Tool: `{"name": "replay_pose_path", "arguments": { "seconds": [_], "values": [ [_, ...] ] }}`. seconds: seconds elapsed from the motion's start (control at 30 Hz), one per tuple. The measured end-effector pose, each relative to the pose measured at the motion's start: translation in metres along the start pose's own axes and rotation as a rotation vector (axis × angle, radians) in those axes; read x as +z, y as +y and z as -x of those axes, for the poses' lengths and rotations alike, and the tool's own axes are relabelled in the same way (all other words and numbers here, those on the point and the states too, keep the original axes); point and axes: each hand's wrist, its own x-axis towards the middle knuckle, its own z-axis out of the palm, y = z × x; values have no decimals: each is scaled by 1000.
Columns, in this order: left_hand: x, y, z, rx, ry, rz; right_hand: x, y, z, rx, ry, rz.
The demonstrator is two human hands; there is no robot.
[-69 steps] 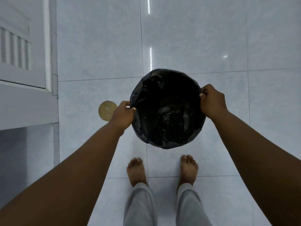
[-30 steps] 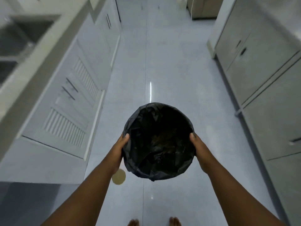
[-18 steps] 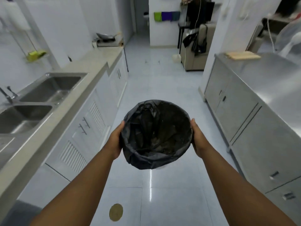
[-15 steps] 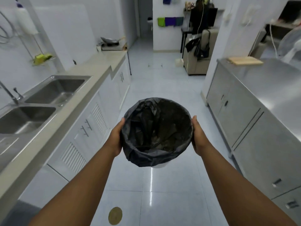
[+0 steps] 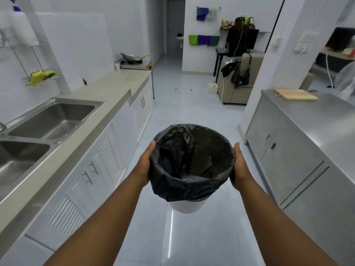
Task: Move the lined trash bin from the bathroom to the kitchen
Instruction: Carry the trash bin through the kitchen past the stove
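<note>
A small white trash bin [image 5: 187, 206] lined with a black plastic bag [image 5: 192, 162] hangs in the air at the centre of the head view, above the kitchen floor. My left hand [image 5: 145, 165] presses against its left side and my right hand [image 5: 238, 167] against its right side. Both hold the bin upright between them at about waist height. The bag looks empty and folds over the rim; only the bin's white bottom shows below it.
A counter [image 5: 107, 87] with a double steel sink [image 5: 38, 129] and white cabinets runs along the left. A steel cabinet unit [image 5: 299, 143] with a wooden cutting board [image 5: 295, 94] stands on the right. A glossy tiled aisle [image 5: 184, 112] leads ahead to a sofa and a person at a desk.
The view has swung up from the floor to the kitchen aisle. My hands shifted from pinching the bag's rim to gripping the bin's sides, and the bin rose off the floor.
</note>
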Motion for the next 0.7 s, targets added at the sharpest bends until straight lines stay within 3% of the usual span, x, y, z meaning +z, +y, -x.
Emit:
{"name": "replay_pose_path", "arguments": {
  "seconds": [0.3, 0.7],
  "values": [
    [-31, 50, -144, -53, -52, 9, 30, -32, -129, 10, 81, 14],
    [-22, 93, -349, -24, -24, 6, 15, -77, -340, -9, 13, -10]
  ]
}}
